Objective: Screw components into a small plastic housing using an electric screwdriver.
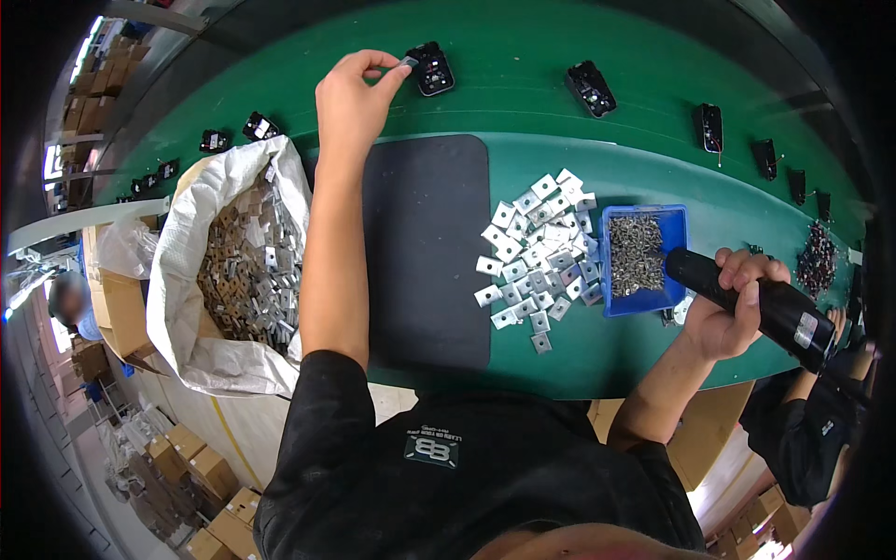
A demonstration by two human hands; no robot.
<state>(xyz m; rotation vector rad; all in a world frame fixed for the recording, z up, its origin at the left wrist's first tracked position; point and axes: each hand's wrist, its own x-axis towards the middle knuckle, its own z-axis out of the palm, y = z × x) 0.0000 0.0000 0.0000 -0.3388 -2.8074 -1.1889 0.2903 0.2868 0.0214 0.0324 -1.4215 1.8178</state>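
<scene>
My left hand (359, 98) reaches to the far side of the green bench. Its thumb and fingertips pinch a small grey metal plate (408, 63) at the left edge of an open black housing (435, 73) with small parts inside. My right hand (733, 313) is wrapped around a black electric screwdriver (784, 313). The front end of the screwdriver points left into a blue tray (687, 233) full of small screws (635, 252); its very tip is hard to make out. Left of the tray lies a loose pile of square metal plates (541, 257), each with a hole.
A black mat (427, 252) lies below my left forearm. At the left stands a white woven sack (177, 280) of metal pieces. More black housings (591, 89) are spread along the far strip. Dark small parts (818, 261) and another person's arm (803, 387) are at the right.
</scene>
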